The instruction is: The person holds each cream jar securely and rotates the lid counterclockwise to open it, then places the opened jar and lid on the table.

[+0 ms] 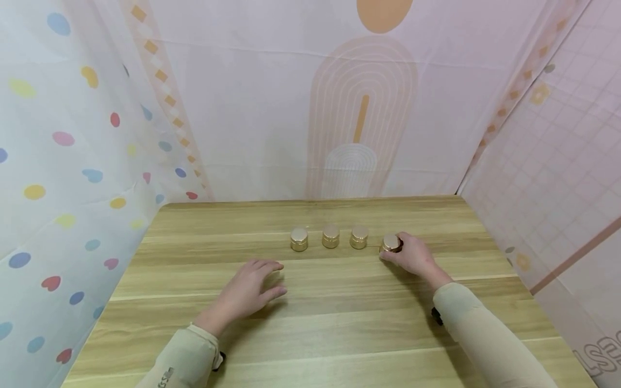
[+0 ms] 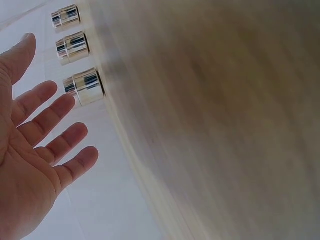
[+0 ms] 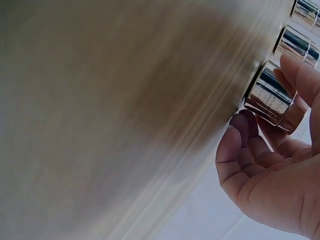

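Note:
Small shiny gold lidded jars stand in a row across the table. At the row's right end, my right hand grips one gold jar between thumb and fingers. In the right wrist view small print shows on that jar's side, and its base is at the tabletop. To its left stand three more: a near jar, a middle jar and a left jar. My left hand holds nothing; its fingers are spread and relaxed, over the table in front of the left jar.
The wooden table has its back edge close behind the row. Patterned cloth hangs at the back, with dotted cloth on the left and gridded cloth on the right.

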